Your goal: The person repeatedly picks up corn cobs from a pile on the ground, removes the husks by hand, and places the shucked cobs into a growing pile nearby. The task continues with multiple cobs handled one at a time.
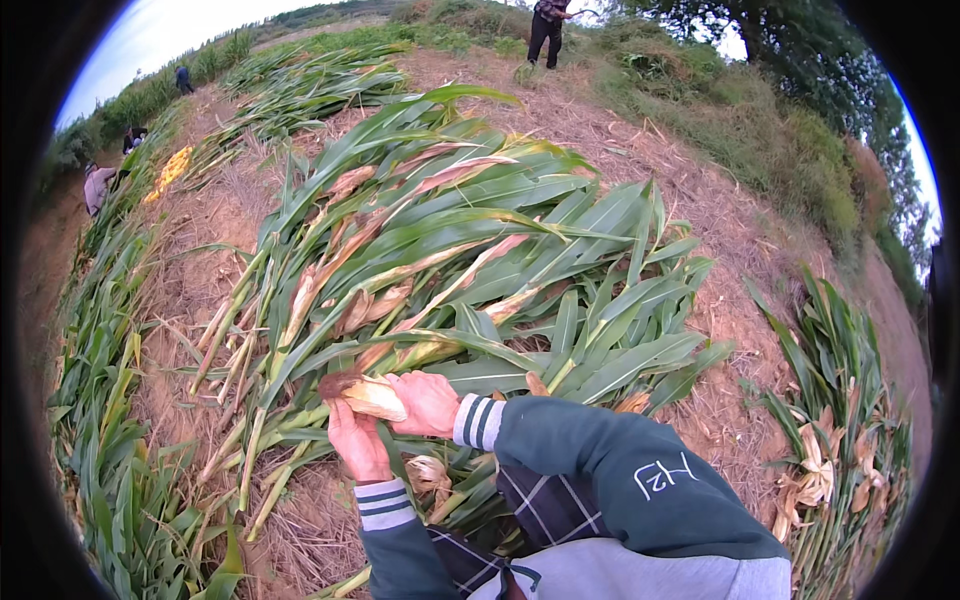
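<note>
An ear of corn in its dry pale husk (375,397), with brown silk at its left tip, lies between both my hands. My left hand (358,442) holds it from below near the silk end. At its right end my right hand (425,403) grips the husk. Beneath and beyond the hands spreads a heap of cut corn stalks (480,240) with long green leaves and some dried husks. An opened, dry husk (427,474) lies just below my hands, close to my knees.
More cut stalks lie in a row at the left (105,375) and in a bundle at the right (847,390). Yellow corn ears (171,171) are piled at the upper left. One person (547,34) stands far ahead holding a curved tool; several others are at the far left.
</note>
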`<action>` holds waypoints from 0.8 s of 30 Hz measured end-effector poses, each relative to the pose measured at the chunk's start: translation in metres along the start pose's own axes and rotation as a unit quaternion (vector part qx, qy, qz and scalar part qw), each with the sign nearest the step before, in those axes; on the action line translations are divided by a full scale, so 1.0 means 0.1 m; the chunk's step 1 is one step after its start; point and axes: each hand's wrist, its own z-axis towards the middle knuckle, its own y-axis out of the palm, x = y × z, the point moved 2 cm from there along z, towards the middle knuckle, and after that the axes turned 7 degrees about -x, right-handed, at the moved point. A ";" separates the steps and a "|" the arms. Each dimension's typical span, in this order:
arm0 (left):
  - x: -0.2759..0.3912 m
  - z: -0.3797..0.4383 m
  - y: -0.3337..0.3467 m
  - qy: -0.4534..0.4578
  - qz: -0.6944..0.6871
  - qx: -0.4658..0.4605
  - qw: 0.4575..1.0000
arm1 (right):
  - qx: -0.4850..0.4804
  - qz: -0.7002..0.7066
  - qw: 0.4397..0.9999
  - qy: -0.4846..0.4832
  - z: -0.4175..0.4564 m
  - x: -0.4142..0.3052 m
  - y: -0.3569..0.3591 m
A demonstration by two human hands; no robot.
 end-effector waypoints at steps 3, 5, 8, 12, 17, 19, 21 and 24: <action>-0.13 0.04 -0.23 0.014 -0.056 -0.017 0.998 | -0.004 -0.002 0.998 -0.060 0.00 -0.11 -0.02; -0.14 -0.01 -0.06 0.022 -0.025 0.047 0.998 | -0.004 0.008 0.999 -0.039 -0.03 -0.09 -0.01; -0.10 -0.03 -0.14 -0.002 -0.054 0.044 0.998 | 0.005 0.063 0.994 -0.084 0.01 -0.17 0.04; -0.18 -0.04 -0.29 -0.115 -0.099 0.119 0.981 | -0.050 0.269 0.962 0.002 0.07 -0.22 0.13; -0.23 -0.04 -0.34 0.006 -0.207 0.088 0.974 | -0.059 0.454 0.888 0.033 0.10 -0.02 0.34; -0.25 -0.05 -0.26 0.013 -0.280 0.062 0.958 | -0.017 0.500 0.866 0.018 0.17 -0.08 0.27; -0.19 -0.07 -0.23 0.011 -0.307 -0.020 0.952 | -0.018 0.435 0.900 0.025 0.22 -0.09 0.19; -0.13 -0.19 0.02 -0.131 -0.236 -0.042 0.962 | 0.139 0.497 0.850 0.111 0.31 0.54 0.19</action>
